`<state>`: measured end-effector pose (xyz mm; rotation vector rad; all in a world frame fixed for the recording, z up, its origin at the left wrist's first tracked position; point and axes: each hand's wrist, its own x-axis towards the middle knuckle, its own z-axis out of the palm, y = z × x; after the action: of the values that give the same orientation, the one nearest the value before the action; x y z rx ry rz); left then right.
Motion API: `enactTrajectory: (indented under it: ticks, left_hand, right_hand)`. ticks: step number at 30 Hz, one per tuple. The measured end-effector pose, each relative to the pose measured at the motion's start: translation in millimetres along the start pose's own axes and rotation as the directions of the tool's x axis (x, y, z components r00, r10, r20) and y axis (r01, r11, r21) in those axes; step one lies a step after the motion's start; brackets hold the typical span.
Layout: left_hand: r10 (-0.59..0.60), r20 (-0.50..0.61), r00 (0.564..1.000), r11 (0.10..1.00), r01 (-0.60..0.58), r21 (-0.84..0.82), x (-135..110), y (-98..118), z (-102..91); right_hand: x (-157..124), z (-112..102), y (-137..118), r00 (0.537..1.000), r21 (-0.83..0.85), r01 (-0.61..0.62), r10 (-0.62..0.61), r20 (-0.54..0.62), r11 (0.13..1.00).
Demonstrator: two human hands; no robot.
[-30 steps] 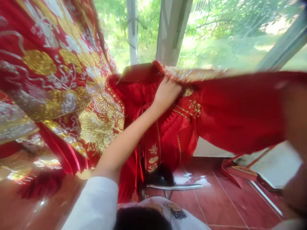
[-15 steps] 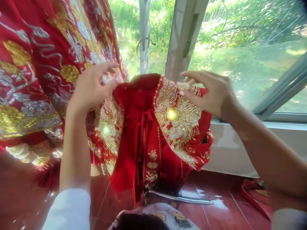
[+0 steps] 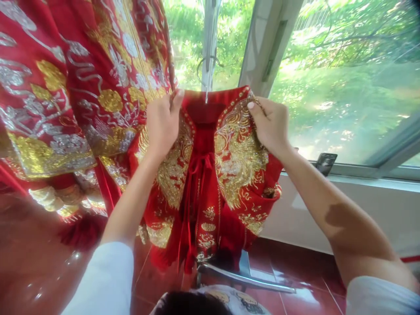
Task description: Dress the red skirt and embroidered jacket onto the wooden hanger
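A red jacket [image 3: 241, 148] with gold and silver embroidery hangs in front of me, its front parted over red cloth with a tied ribbon [image 3: 201, 164]. My left hand [image 3: 164, 120] is closed on the jacket's left shoulder, thumb up. On the opposite shoulder, my right hand [image 3: 271, 124] pinches the cloth between thumb and fingers. The metal hook of a hanger [image 3: 206, 85] rises from the neckline between my hands. The fingertips of my left hand are mostly hidden behind the cloth.
More red embroidered garments [image 3: 82, 100] hang at the left. Behind stands a window [image 3: 328, 87], with a dark phone-like object [image 3: 326, 163] on its sill. Below the jacket is a chair with a metal bar [image 3: 249, 278] on the red tiled floor [image 3: 305, 262].
Both hands were apart from the jacket with fingers spread; they have moved inward and taken hold of its shoulders. The jacket's shoulders and collar now sit higher and spread wider.
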<state>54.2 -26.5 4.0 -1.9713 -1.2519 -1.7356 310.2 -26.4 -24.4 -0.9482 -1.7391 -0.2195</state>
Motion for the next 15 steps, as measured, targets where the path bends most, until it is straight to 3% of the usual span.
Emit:
enactTrajectory:
  ticks: [2,3,6,8,10,11,13,15]
  left_hand:
    - [0.007,0.009,1.0,0.998,-0.008,0.061,-20,5,5.7]
    - [0.015,0.034,0.999,0.994,-0.019,0.108,-33,6,7.7]
    - [0.017,0.132,0.991,0.968,-0.049,0.247,-70,9,9.8]
    - [-0.016,0.162,0.987,0.964,-0.028,0.265,-80,17,8.4]
    - [-0.013,0.158,0.987,0.978,-0.02,0.206,-73,30,8.2]
    - [0.011,0.16,0.987,0.987,-0.037,0.156,-65,38,10.3]
    - [0.088,0.194,0.977,0.995,-0.096,0.034,-41,54,22.0]
    - [0.148,0.266,0.953,0.988,-0.131,-0.083,-17,63,44.3]
  right_hand:
    - [-16,11,-10,0.996,-0.105,0.032,-0.041,-0.078,0.994]
    - [-26,14,-15,0.995,-0.17,0.066,-0.078,-0.064,0.983]
    - [-45,5,-25,0.978,-0.25,0.189,-0.16,0.131,0.95]
    - [-42,-18,-18,0.964,-0.108,0.172,-0.144,0.224,0.979]
    - [-29,-46,1,0.962,0.168,0.017,-0.062,0.266,0.986]
    - [-21,-56,14,0.956,0.297,-0.109,0.019,0.291,0.949]
    - [-11,-65,37,0.915,0.339,-0.37,0.276,0.295,0.865]
    - [-13,-54,51,0.832,0.194,-0.549,0.554,0.035,0.813]
